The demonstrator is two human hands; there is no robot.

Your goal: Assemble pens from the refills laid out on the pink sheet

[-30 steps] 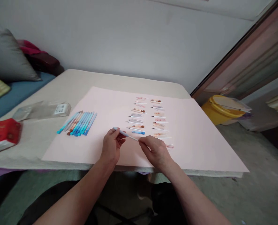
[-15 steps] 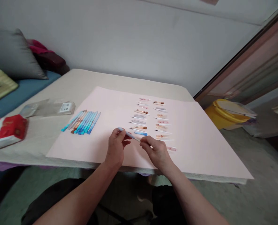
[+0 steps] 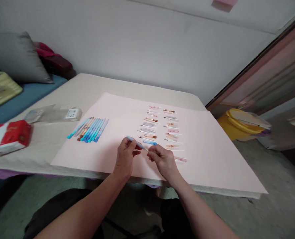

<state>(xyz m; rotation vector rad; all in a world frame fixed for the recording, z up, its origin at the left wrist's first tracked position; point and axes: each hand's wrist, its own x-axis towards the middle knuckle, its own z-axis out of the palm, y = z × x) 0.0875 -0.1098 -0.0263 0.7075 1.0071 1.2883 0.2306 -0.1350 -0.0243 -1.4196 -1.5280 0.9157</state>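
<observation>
Over the pink sheet [image 3: 212,159], my left hand [image 3: 125,156] is closed around a pale grey-blue pen barrel [image 3: 134,141], held slanting down to the right. My right hand [image 3: 163,159] pinches the thin white refill [image 3: 146,149] at the barrel's lower right end; the fingers hide most of it. Just beyond my hands lie two columns of pen parts: pink, grey, brown and orange barrels, among them a blue barrel [image 3: 149,142], with thin white refills [image 3: 147,138] beside them. To the left, several assembled-looking blue and brown pens [image 3: 90,129] lie side by side.
A clear plastic bag with a white label [image 3: 73,114] and a red tissue pack [image 3: 9,137] lie on the cloth at left. Beyond the table are a grey cushion [image 3: 20,59] on a blue seat and a yellow bucket [image 3: 228,124] at right.
My right hand has come slightly closer to the barrel, and less of the white refill shows between my hands. The whole view has shifted a little.
</observation>
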